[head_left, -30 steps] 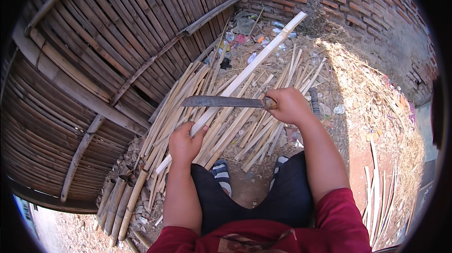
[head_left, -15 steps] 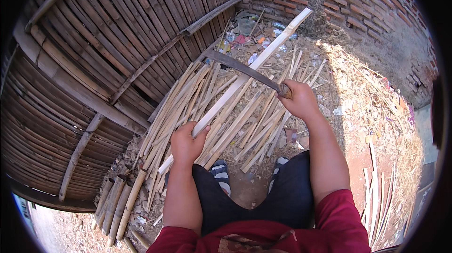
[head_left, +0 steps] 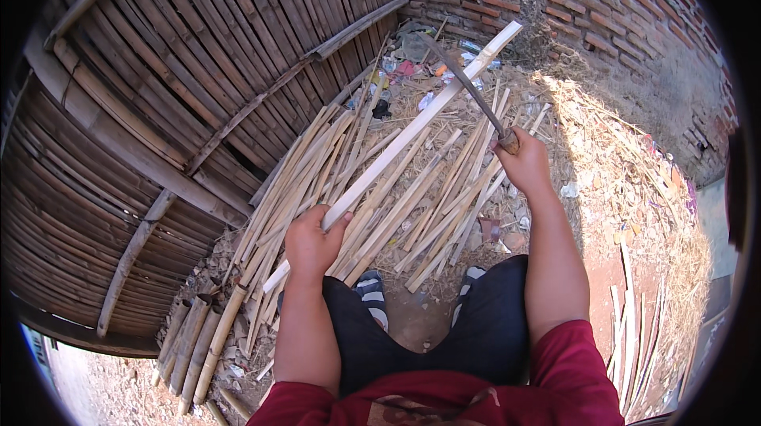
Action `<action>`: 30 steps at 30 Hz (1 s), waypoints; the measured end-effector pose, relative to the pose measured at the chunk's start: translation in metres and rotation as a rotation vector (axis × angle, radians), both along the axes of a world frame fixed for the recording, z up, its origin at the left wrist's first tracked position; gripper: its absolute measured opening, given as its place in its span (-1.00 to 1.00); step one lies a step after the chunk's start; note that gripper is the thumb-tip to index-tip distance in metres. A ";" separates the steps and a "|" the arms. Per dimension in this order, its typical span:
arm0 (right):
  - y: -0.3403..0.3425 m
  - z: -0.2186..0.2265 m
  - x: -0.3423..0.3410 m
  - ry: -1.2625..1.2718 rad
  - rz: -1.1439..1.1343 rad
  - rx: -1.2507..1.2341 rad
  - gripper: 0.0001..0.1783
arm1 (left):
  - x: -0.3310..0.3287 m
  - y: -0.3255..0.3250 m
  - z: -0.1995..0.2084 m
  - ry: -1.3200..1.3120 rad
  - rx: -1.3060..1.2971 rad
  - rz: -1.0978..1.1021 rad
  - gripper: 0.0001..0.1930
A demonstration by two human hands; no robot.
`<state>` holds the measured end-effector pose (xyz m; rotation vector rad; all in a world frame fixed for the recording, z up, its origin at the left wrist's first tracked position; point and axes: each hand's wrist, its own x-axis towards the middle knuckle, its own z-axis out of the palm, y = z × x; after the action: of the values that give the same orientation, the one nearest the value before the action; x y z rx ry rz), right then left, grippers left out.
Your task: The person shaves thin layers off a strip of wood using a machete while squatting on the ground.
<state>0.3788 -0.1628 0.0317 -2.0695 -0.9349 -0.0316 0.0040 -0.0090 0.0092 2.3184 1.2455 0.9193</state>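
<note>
A long, pale split bamboo strip [head_left: 396, 143] slants up and away to the right in front of me. My left hand [head_left: 315, 240] is closed around its near part, and a short end sticks out below the fist. Closed on the wooden handle of a machete [head_left: 481, 103], my right hand [head_left: 523, 160] is to the right of the strip. The dark blade crosses the strip toward its far end and points up to the left. It looks laid against the strip, though the exact contact is hard to tell.
Many loose bamboo strips [head_left: 317, 156] lie on the ground beneath my hands. A bamboo slat wall [head_left: 174, 69] rises at the left, a brick wall [head_left: 610, 22] behind. Cut bamboo poles [head_left: 190, 347] lie at lower left, litter [head_left: 412, 69] in the far corner, more strips [head_left: 634, 323] at right.
My right hand has moved away from me and slightly right, taking the machete along the strip toward its far end. The blade is steeper and looks thinner now. My left hand has barely moved.
</note>
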 end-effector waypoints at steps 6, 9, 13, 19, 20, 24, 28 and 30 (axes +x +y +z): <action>0.007 0.012 -0.028 -0.140 0.267 -0.183 -0.64 | 0.003 -0.004 -0.001 0.009 -0.007 0.006 -0.65; 0.013 0.006 -0.043 -0.285 0.458 -0.212 -0.69 | 0.003 -0.002 -0.003 0.021 -0.020 -0.002 -0.64; 0.015 0.014 -0.051 -0.349 0.487 -0.272 -0.75 | 0.000 -0.001 -0.002 0.022 -0.018 -0.009 -0.61; 0.001 0.004 -0.001 -0.051 0.054 -0.017 -0.63 | 0.000 -0.003 0.004 -0.028 0.041 -0.004 -0.66; -0.003 0.006 0.002 0.023 0.007 -0.008 -0.53 | 0.000 -0.003 0.003 -0.031 0.044 -0.005 -0.67; -0.001 -0.003 0.003 -0.058 0.046 -0.019 -0.54 | 0.004 -0.004 -0.002 -0.047 0.043 -0.017 -0.68; 0.009 0.007 -0.029 -0.237 0.311 -0.125 -0.64 | 0.004 -0.005 -0.002 -0.024 0.040 -0.015 -0.68; 0.015 0.010 -0.046 -0.319 0.434 -0.191 -0.68 | 0.003 -0.005 -0.001 -0.018 0.037 -0.015 -0.68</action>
<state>0.3330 -0.1476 0.0414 -2.0225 -1.6236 -0.0447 0.0075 -0.0140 0.0077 2.3396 1.2126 0.9641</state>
